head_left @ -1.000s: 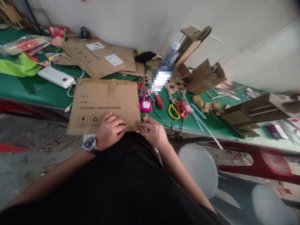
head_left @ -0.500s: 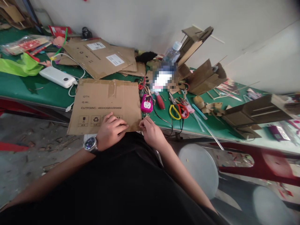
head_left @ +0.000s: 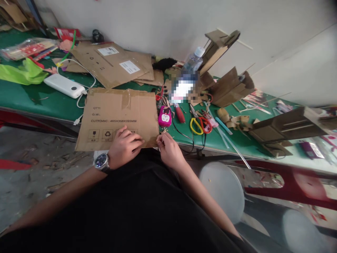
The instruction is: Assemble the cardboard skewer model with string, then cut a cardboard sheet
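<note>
A printed brown cardboard sheet (head_left: 118,105) lies over the front edge of the green table, its near part overhanging toward my body. My left hand (head_left: 125,146) rests on its lower middle, palm down with fingers stretched out; a watch is on that wrist. At the sheet's lower right corner, my right hand (head_left: 168,147) is closed in a pinch. Whatever sits between those fingertips is too small or hidden to make out. Just beyond the right hand is a pink power adapter (head_left: 165,116) with a white socket face.
Scissors with yellow and orange handles (head_left: 200,125) and a red-handled tool (head_left: 180,114) lie to the right. A white power bank (head_left: 64,85) sits at left, near stacked cardboard (head_left: 107,66). Cardboard structures (head_left: 231,86) and a bottle (head_left: 194,59) stand behind. Stools (head_left: 223,189) are below right.
My right hand has shifted slightly at the sheet's corner, still pinched. My left hand and the cardboard stay practically where they were.
</note>
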`<control>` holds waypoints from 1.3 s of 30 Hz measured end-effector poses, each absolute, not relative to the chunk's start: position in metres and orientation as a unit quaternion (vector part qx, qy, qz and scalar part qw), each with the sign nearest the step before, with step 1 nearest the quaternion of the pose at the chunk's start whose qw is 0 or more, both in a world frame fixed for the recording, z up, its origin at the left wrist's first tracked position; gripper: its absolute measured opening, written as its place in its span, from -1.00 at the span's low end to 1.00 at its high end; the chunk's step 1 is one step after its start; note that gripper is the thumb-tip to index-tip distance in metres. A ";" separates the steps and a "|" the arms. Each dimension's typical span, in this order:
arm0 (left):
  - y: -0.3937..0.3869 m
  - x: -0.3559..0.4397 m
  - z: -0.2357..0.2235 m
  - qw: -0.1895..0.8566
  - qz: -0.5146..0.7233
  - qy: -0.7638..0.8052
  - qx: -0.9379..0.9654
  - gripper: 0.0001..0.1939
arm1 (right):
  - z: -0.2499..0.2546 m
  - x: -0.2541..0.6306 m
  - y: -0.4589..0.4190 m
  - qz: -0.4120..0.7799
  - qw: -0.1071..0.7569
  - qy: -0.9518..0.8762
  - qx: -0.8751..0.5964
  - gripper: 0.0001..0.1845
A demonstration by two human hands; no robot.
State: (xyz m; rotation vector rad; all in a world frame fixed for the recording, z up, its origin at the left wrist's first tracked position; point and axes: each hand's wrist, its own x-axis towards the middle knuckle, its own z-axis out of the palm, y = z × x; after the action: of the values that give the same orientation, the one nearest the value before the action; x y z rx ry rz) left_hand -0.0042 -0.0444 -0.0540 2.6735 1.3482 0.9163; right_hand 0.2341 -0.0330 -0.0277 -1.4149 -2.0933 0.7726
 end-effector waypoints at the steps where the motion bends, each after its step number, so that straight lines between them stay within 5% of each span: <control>1: -0.044 -0.004 -0.054 0.005 0.291 0.430 0.855 -0.84 | -0.027 0.234 -0.033 0.288 0.249 -0.767 -0.517 -0.84; 27: -0.044 -0.004 -0.059 0.007 0.299 0.441 0.846 -0.82 | 0.019 0.268 -0.038 0.403 0.374 -0.626 -0.553 -0.80; 29: -0.045 -0.004 -0.059 0.007 0.300 0.440 0.846 -0.80 | 0.023 0.287 -0.037 0.370 0.337 -0.641 -0.583 -0.79; 35: -0.046 -0.004 -0.055 0.004 0.302 0.436 0.847 -0.79 | 0.031 0.348 -0.043 0.271 0.035 -0.734 -0.621 -0.80; 39: -0.047 -0.003 -0.054 0.002 0.305 0.431 0.849 -0.80 | 0.024 0.355 -0.047 0.219 0.019 -0.731 -0.646 -0.83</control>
State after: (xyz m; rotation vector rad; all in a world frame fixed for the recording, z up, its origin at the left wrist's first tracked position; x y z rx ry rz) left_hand -0.0033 -0.0467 -0.0542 2.6652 1.3542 0.9557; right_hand 0.3549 -0.0473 0.0238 -2.0050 -2.2700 0.6797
